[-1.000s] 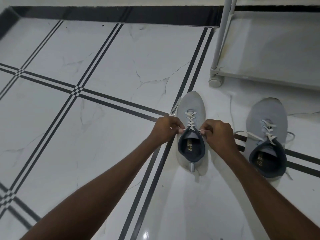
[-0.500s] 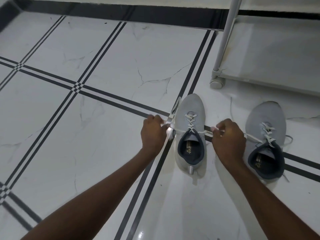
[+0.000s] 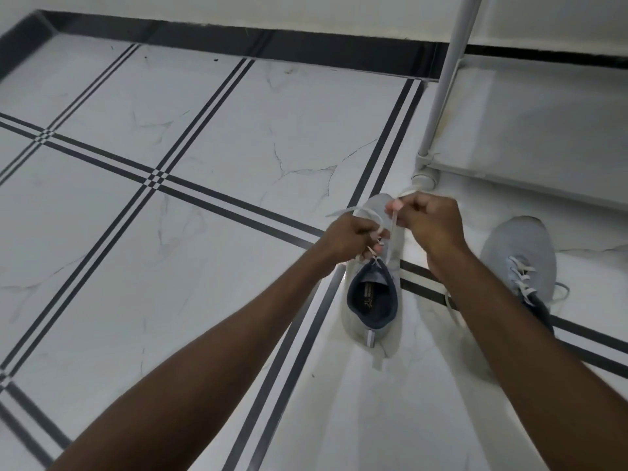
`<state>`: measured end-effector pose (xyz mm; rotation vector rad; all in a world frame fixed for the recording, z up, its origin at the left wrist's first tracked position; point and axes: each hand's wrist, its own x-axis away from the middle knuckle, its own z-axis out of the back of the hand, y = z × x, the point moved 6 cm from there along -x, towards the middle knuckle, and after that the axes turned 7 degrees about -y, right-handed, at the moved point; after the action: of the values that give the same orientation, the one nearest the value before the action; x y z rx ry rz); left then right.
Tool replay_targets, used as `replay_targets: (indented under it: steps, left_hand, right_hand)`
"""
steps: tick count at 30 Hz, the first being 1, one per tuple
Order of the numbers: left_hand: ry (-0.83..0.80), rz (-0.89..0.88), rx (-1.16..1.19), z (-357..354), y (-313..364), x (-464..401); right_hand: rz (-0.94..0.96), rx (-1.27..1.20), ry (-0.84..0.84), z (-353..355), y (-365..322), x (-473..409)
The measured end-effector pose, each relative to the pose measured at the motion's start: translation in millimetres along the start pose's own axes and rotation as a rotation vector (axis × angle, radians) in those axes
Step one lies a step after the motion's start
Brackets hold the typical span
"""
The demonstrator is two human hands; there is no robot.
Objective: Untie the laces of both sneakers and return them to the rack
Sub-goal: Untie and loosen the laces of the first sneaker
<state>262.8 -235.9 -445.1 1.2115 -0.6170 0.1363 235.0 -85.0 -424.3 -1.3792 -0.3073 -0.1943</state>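
A grey sneaker (image 3: 372,302) with a dark blue lining stands on the floor, heel toward me. My left hand (image 3: 351,237) and my right hand (image 3: 430,222) are both over its front, each pinching one white lace (image 3: 393,229) end. The right hand holds its end up and taut above the toe. The left lace end loops out past my left fingers. The toe and eyelets are mostly hidden by my hands. A second grey sneaker (image 3: 520,263) lies to the right, partly behind my right forearm, its white laces loose at the sides.
A white shoe rack (image 3: 530,130) stands at the upper right, its corner post (image 3: 448,76) and foot just beyond the near sneaker's toe. The floor is white marble tile (image 3: 217,232) with dark double stripes; a dark skirting runs along the far wall.
My hands were spread out to either side with the lace pulled flat across the shoe. Both have come together over the toe, the right hand lifting its lace end forward.
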Motion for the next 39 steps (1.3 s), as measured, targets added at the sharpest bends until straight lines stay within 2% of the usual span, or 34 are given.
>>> replay_targets:
  steps: [3, 5, 10, 14, 16, 18, 20, 23, 26, 27, 29, 31, 33, 35, 37, 39]
  left_hand:
    - [-0.144, 0.003, -0.018, -10.6, 11.8, 3.2]
    - [-0.162, -0.004, 0.009, -9.0, 16.5, 4.3]
    - [0.000, 0.020, 0.005, 14.3, 10.3, 3.5]
    - [0.061, -0.044, 0.061, 28.0, 12.0, 8.7]
    - [0.078, -0.101, 0.035, 34.4, 13.7, 10.2]
    - [0.075, -0.181, -0.111, 38.3, 18.1, 9.7]
    - [0.124, -0.258, -0.377, 40.0, 25.0, 10.6]
    - [0.304, -0.393, -0.769, 27.1, 36.5, 17.6]
    - [0.493, -0.437, -0.906, 9.4, 34.3, 23.3]
    - [0.526, -0.430, -0.845, 8.2, 31.0, 24.1]
    - [0.531, -0.375, -0.577, 12.5, 22.0, 23.3]
    - [0.498, -0.287, -0.290, 18.7, 10.4, 19.6]
    - [0.442, -0.171, 0.000, 21.7, -2.3, 19.3]
    - [0.392, -0.062, 0.283, 23.2, -13.8, 22.9]
    - [0.376, 0.062, 0.440, 28.1, -27.3, 29.9]
    - [0.398, 0.226, 0.493, 33.4, -46.4, 37.9]
  right_hand:
    - [0.056, 0.036, -0.087, -2.8, -8.9, -7.0]
    - [0.054, 0.039, -0.169, -6.9, -6.1, -8.9]
    - [0.165, 0.422, -0.164, -1.9, -1.7, -6.9]
    - [0.079, 0.600, -0.401, -6.7, 8.8, 2.8]
    - [0.085, 0.659, -0.432, -9.2, 12.1, 7.1]
    - [0.115, 0.618, -0.376, -9.5, 13.4, 7.6]
    - [0.092, 0.434, -0.351, -10.6, 16.4, 4.6]
    - [-0.091, 0.007, -0.475, -26.4, 23.5, -1.3]
    - [-0.205, -0.056, -0.559, -39.2, 25.5, -9.1]
    - [-0.226, -0.047, -0.606, -42.6, 25.7, -9.4]
    - [-0.266, -0.079, -0.664, -42.1, 27.3, -7.9]
    - [-0.271, -0.133, -0.639, -36.0, 28.2, -5.4]
    - [-0.185, -0.047, -0.451, -22.4, 30.3, -7.7]
    - [0.016, 0.259, -0.121, 0.0, 24.5, -9.2]
    - [0.176, 0.533, 0.130, 19.7, 12.5, 0.8]
    - [0.188, 0.737, 0.290, 40.0, 9.8, 12.8]
